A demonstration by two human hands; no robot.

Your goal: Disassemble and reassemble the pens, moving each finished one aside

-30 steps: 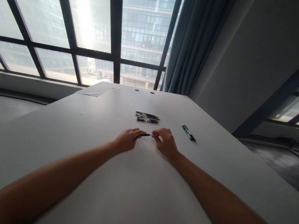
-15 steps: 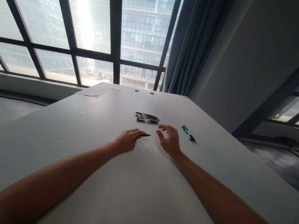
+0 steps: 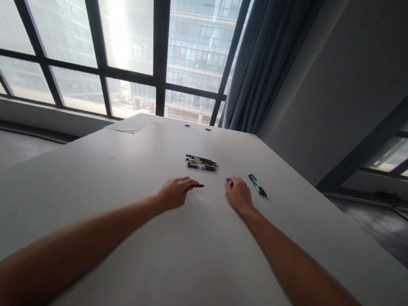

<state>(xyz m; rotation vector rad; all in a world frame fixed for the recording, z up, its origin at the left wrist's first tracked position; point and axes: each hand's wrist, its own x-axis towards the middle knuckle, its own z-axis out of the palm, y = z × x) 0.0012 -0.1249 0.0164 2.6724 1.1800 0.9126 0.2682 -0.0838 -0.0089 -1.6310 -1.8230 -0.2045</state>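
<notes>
My left hand [image 3: 175, 191] rests on the white table [image 3: 180, 260], its fingers closed around a dark pen [image 3: 198, 186]. The pen's slim front end sticks out to the right; the rest is hidden in the hand. Across a small gap, my right hand [image 3: 238, 192] lies with fingers curled and fingertips together. Something tiny may be pinched there, but it is too small to name. Beyond both hands, several pens [image 3: 201, 167] lie side by side in a group. Right of my right hand are a couple of pens [image 3: 257, 185], one with a green barrel, lying slantwise.
Sheets of paper [image 3: 131, 124] lie at the table's far left. Two round inserts [image 3: 208, 129] sit near its far edge. Behind the table are a window with dark frames [image 3: 160, 39] and a blue curtain [image 3: 257, 67]; a grey wall [image 3: 323, 101] rises on the right.
My right hand has drawn back slightly to the right, and its spread fingers have curled together. The left hand still holds the pen in nearly the same place.
</notes>
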